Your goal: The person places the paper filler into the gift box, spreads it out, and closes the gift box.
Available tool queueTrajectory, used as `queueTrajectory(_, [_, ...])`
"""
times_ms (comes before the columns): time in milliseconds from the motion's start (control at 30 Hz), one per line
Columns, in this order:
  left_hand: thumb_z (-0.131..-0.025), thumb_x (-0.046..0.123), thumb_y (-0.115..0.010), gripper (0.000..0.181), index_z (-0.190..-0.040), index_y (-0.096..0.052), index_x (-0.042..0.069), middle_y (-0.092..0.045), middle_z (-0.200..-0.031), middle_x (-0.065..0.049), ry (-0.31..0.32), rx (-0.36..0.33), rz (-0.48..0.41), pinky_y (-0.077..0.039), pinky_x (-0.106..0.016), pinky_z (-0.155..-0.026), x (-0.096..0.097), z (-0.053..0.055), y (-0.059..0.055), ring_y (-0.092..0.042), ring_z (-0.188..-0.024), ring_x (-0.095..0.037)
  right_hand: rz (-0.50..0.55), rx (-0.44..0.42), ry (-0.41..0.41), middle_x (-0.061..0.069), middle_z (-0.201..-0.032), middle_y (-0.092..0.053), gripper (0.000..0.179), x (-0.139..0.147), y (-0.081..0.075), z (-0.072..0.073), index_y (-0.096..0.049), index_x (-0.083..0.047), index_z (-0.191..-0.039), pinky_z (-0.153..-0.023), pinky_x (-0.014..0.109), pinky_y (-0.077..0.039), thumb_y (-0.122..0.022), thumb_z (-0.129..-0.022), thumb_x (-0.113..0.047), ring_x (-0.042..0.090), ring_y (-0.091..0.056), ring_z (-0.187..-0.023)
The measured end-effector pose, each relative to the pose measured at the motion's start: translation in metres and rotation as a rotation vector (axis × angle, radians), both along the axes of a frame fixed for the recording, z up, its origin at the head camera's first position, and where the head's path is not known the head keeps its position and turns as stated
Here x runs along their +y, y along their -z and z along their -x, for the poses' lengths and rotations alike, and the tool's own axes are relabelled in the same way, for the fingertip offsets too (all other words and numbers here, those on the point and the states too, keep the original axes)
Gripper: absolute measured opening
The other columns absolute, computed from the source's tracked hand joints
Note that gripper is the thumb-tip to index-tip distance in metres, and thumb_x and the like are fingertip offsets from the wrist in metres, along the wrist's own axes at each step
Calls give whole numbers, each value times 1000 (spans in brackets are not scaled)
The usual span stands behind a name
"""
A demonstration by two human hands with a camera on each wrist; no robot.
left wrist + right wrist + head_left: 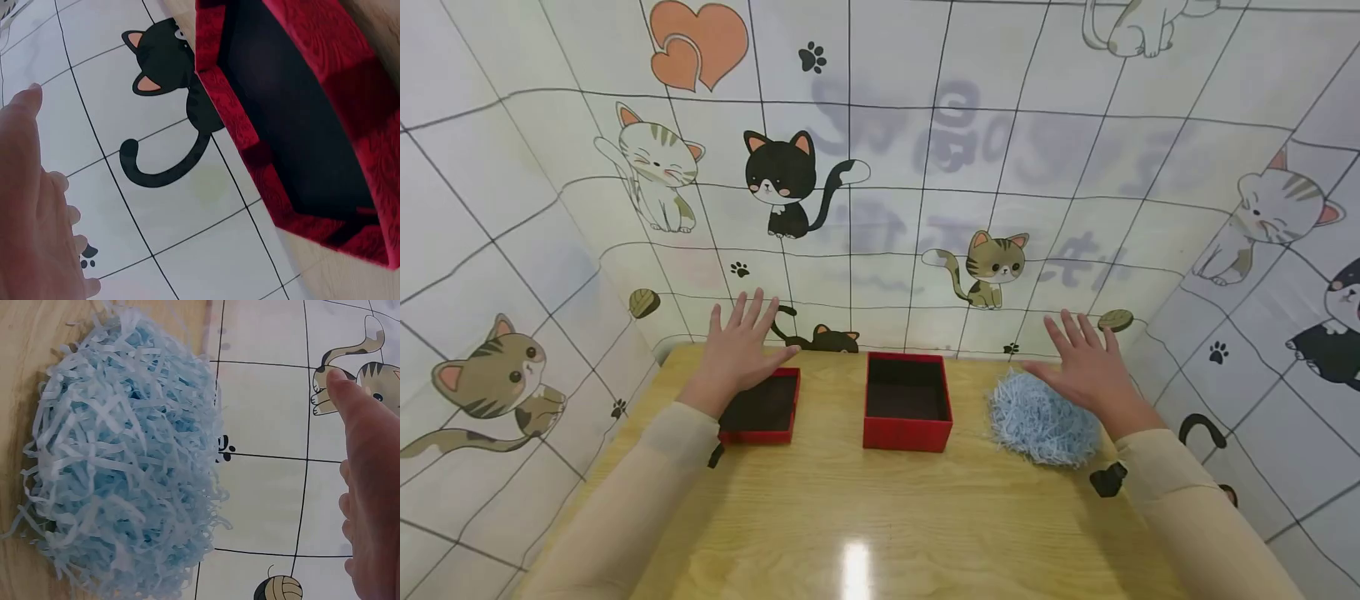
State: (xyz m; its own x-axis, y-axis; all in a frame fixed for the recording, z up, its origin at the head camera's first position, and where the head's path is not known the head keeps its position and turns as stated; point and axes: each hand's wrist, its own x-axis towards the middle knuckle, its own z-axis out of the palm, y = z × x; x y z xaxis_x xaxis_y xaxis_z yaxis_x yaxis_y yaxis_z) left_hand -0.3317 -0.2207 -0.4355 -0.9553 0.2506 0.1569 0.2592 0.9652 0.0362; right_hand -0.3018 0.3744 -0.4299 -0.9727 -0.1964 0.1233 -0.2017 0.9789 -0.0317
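Observation:
My left hand (pixel 740 352), fingers spread and straight, hovers over a shallow red box lid (pixel 760 435) with a dark inside. In the left wrist view the lid (pixel 378 156) shows a patterned red fabric rim, apart from the hand (pixel 31 206). On the right, my right hand (pixel 1086 371) is held up with spread fingers above a heap of pale blue shredded paper (pixel 1037 425). The right wrist view shows the shredded paper (pixel 125 462) lying on the table, with a gap between it and the hand (pixel 372 475). Neither hand holds anything.
Between the hands a deeper red box (pixel 907 435) stands with its top uncovered and a dark inside. All three things lie near the back of the wood-grain table (pixel 850 500). A white tiled-pattern wall covering (pixel 887 167) with cartoon cats rises behind and at both sides.

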Motion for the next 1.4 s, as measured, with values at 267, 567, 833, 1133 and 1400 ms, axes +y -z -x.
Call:
queueTrajectory(267, [-103,85,-40,106,-180,-14,17,-2,-186,-15,50,-9,-59,-1,-77,-129,14,1,9,-1,-170,-44,-35,52,-21,30,-180,-17,109,7,9,-4,-23,-5,-176,-128,77,-4,-52,-103,-80,54,-12,-165])
queueTrajectory(567, [-104,78,-51,100,-180,-19,21,-10,-186,-10,175,76,-22,-11,-72,-131,38,0,22,-14,-169,-41,-27,130,-36,32,-173,-32,101,11,16,-20,-38,0,-170,-126,75,-17,-65,-102,-70,54,-26,-159])
queueTrajectory(833, [-103,80,-51,99,-178,-27,19,-18,-185,-11,265,90,-113,-19,-69,-131,54,-5,30,-20,-168,-37,21,161,-65,32,-168,-39,94,17,26,-27,-46,1,-165,-121,76,-29,-70,-102,-64,54,-35,-154])
queueTrajectory(1133, [-102,76,-61,97,-178,-28,24,-25,-183,-10,370,31,-271,-26,-71,-128,80,-4,49,-28,-165,-41,128,100,-90,32,-167,-43,89,24,39,-36,-47,0,-165,-120,78,-30,-71,-104,-60,58,-38,-151])
queueTrajectory(1400, [-99,67,-73,97,-175,-35,20,-28,-182,-8,418,-81,-415,-28,-67,-129,94,-7,61,-27,-166,-38,248,102,-122,34,-164,-45,86,29,59,-40,-48,1,-164,-116,79,-34,-79,-102,-50,60,-41,-148])
